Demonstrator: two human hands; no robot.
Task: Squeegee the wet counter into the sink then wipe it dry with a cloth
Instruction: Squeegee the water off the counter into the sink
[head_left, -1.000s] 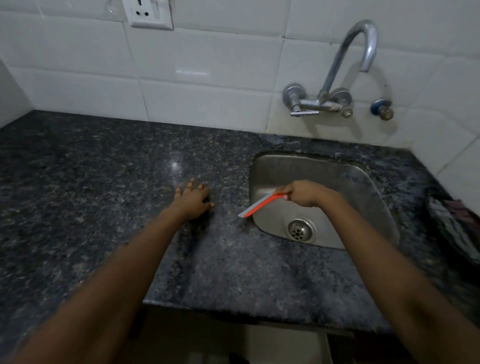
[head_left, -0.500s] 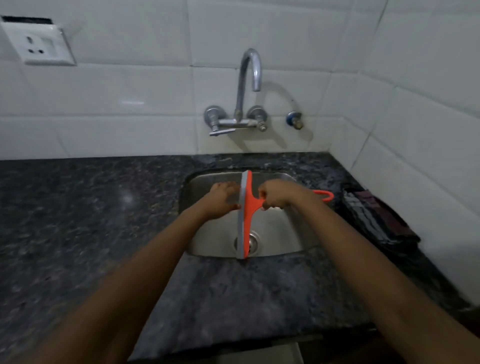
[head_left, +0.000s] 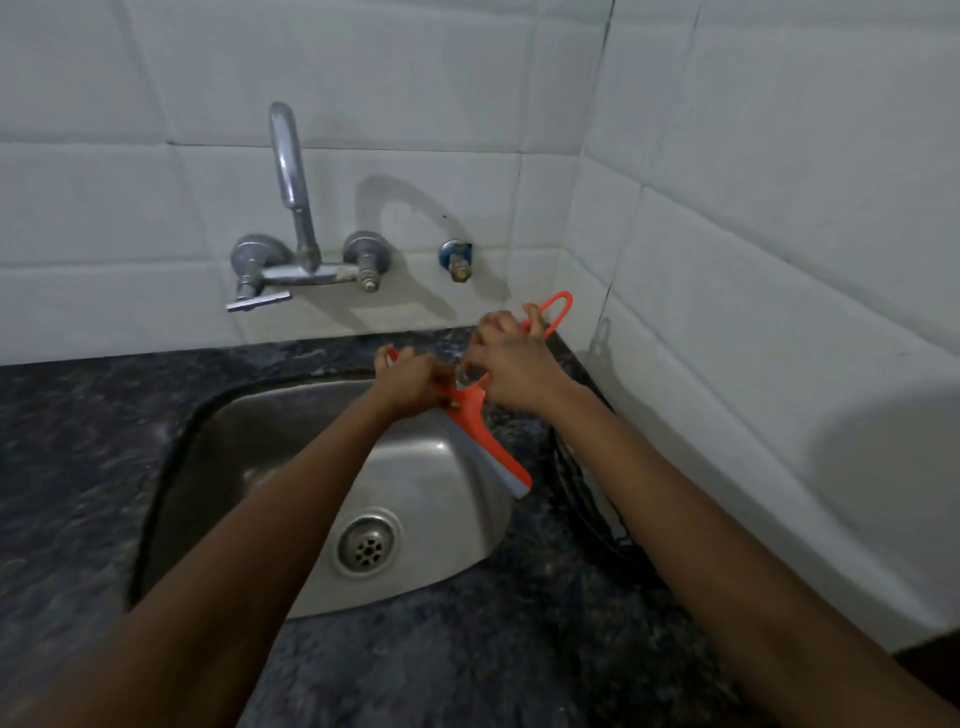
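Both hands meet centre-right of the frame. The right hand (head_left: 514, 364) is curled tight round the handle of the orange squeegee (head_left: 483, 436), whose loop end pokes out above the knuckles toward the upper right. The left hand (head_left: 410, 379) has its fingers closed over the upper part of the blade. The rest of the blade sticks out below both hands, slanting to the lower right over the sink's (head_left: 249, 441) right rim. Squeegee is orange plastic with a grey rubber edge. Sink is dull steel, rounded basin. Counter (head_left: 78, 441) is dark speckled stone. Chrome gooseneck faucet (head_left: 291, 182) on glossy white tile.
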